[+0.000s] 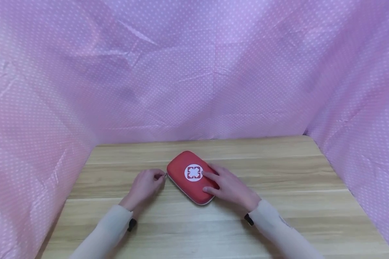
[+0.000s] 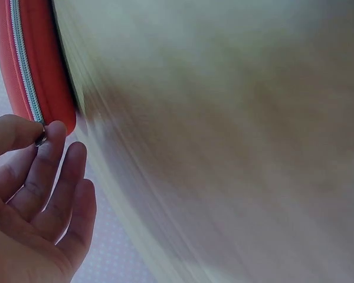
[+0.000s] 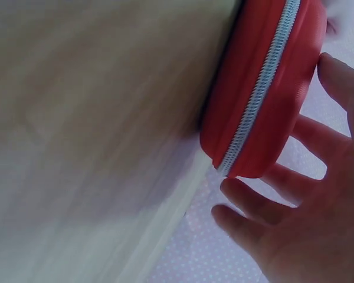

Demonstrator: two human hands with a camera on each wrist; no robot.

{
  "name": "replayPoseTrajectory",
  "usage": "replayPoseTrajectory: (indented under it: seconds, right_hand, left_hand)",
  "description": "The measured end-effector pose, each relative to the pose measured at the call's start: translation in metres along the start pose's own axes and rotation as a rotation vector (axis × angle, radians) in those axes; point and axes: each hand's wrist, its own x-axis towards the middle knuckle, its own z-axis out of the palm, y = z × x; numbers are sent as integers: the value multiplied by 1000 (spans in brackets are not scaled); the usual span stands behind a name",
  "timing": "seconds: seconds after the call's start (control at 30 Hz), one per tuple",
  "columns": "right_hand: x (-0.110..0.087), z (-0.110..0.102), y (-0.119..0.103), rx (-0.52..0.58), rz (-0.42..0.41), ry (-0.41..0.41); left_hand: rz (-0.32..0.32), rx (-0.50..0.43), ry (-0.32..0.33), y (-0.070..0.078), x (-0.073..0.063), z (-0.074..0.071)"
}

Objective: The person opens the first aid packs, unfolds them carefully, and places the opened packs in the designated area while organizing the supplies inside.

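Note:
A red zippered first-aid case (image 1: 184, 165) with a white round emblem lies flat and slanted on the wooden table. At its left corner my left hand (image 1: 146, 185) pinches the small metal zipper pull (image 2: 40, 139) between thumb and index finger; the other fingers are loosely bent. My right hand (image 1: 231, 187) rests on the case's right side, thumb and fingers spread over the lid and edge. In the right wrist view, its fingers (image 3: 248, 200) reach around the case's end. The silver zipper teeth (image 3: 262, 82) look joined along the sides that show.
The light wooden tabletop (image 1: 278, 169) extends around the case. Pink dotted cloth (image 1: 194, 72) hangs behind the table and on both sides. A dark band (image 1: 249, 219) shows at the right wrist, another dark piece (image 1: 132, 225) at the left.

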Motion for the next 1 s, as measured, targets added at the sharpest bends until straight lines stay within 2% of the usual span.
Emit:
replayPoseTrajectory:
  seconds: [0.17, 0.4, 0.53, 0.77, 1.0]
  right_hand:
    - [-10, 2, -1, 1, 35, -3]
    - [-19, 6, -8, 21, 102, 5]
    - [-24, 7, -11, 0, 77, 27]
    - [-31, 11, -13, -32, 28, 57]
    - [-37, 15, -15, -21, 36, 71]
  left_hand:
    - [-6, -16, -12, 4, 11, 3]
    - [16, -44, 14, 7, 24, 12]
    - [25, -82, 28, 10, 31, 17]
    - [-7, -124, 13, 15, 41, 22]
    - [32, -101, 29, 18, 49, 26]
